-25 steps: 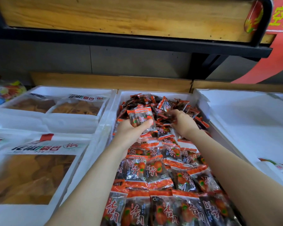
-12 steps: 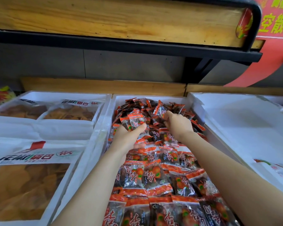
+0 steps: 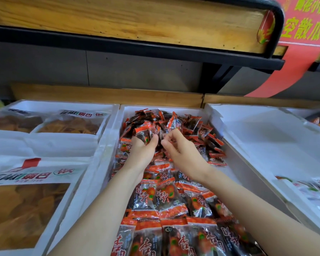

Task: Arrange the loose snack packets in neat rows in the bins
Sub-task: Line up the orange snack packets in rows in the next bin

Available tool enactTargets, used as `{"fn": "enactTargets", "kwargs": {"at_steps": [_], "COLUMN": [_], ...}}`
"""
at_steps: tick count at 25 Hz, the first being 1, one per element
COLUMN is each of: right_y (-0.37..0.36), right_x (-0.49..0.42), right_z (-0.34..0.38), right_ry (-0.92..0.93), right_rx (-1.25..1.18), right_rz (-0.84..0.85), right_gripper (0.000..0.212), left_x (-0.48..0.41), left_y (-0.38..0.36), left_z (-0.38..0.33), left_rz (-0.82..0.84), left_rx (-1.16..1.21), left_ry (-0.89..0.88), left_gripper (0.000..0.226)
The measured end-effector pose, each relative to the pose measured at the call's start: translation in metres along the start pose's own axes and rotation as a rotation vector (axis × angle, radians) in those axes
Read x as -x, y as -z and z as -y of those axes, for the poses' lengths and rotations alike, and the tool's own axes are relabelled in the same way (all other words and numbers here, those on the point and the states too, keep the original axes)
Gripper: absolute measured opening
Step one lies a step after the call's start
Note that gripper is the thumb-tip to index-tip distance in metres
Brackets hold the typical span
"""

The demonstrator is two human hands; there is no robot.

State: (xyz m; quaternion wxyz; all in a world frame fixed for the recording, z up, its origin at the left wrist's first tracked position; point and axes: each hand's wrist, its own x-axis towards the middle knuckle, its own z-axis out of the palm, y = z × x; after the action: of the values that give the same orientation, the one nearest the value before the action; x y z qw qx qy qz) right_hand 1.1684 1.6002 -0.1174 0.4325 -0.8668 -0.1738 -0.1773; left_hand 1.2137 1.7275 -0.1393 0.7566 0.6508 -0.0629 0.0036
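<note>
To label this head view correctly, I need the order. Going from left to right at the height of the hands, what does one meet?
Chip bags → left hand, holding snack packets → right hand → white bin on the right.

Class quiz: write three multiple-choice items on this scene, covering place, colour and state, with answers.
1. Where does the loose heap lie?
A. far end of the middle bin
B. its near end
C. the left bin
2. What colour are the sealed ends of the rowed packets?
A. blue
B. orange-red
C. green
3. The left hand is:
A. flat on a rim
B. out of view
C. gripping packets
Answers: A, the heap lies beyond the hands; B, orange-red bands edge each packet; C, its fingers curl round several.
</note>
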Motion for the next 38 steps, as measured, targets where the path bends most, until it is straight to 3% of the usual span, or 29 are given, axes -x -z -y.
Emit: {"fn": "enactTargets", "kwargs": {"at_steps": [2,3,5,7,9,11,13,17,22,24,27,30,33,35,38], "right_y": [0.003,0.006,0.01,0.011,0.014,0.02,0.027,0.026,0.023,0.024,0.032,0.045,0.041,0.034,0.027], "right_x": [-0.001,-0.001,0.0,0.001,-0.003,-0.01,-0.017,-0.019,-0.028,-0.027,-0.021,-0.017,-0.014,-0.012,-0.006], "right_z": [-0.001,-0.001,-0.001,-0.002,-0.007,-0.02,-0.04,-0.078,-0.08,-0.072,-0.056,-0.036,-0.021,-0.019,-0.013], "right_ry": [0.001,-0.009,0.0,0.061,0.064,0.022,-0.088,-0.311,-0.452,-0.433,-0.281,-0.244,-0.299,-0.303,-0.298], "right_rx": [-0.088,-0.13,-0.15,-0.154,-0.195,-0.145,0.049,0.387,0.268,0.175,0.041,-0.346,-0.607,-0.585,-0.456], "right_rz": [-0.02,-0.034,-0.038,0.007,0.039,-0.033,-0.106,0.098,0.041,-0.032,-0.184,-0.218,-0.07,-0.011,-0.028], "right_gripper": [0.007,0.007,0.008,0.017,0.028,0.034,0.04,0.062,0.08,0.076,0.044,0.012,0.021,0.031,0.021], "left_x": [0.001,0.001,0.002,0.011,0.014,0.015,0.016,0.017,0.015,0.014,0.011,0.011,0.016,0.023,0.029], "left_y": [-0.001,-0.001,-0.001,-0.005,-0.005,-0.004,-0.003,-0.002,-0.002,-0.002,0.0,0.0,-0.004,-0.008,-0.013], "left_z": [-0.005,-0.007,-0.007,-0.009,-0.01,-0.012,-0.015,-0.018,-0.015,-0.013,-0.008,-0.006,-0.007,-0.01,-0.011], "left_rz": [0.057,0.105,0.18,0.142,-0.008,-0.095,-0.109,-0.061,-0.047,-0.056,-0.071,-0.076,-0.008,0.063,0.067], "left_rx": [0.166,0.211,0.166,0.062,0.016,0.04,0.071,0.102,0.078,0.051,0.008,-0.021,-0.044,-0.044,-0.081], "left_ry": [0.012,0.023,0.008,-0.06,-0.064,-0.05,-0.031,-0.044,-0.046,-0.056,-0.035,0.002,-0.01,-0.048,-0.069], "left_gripper": [0.082,0.093,0.104,0.071,0.038,0.018,0.013,0.016,0.013,0.011,0.011,0.026,0.042,0.042,0.073]}}
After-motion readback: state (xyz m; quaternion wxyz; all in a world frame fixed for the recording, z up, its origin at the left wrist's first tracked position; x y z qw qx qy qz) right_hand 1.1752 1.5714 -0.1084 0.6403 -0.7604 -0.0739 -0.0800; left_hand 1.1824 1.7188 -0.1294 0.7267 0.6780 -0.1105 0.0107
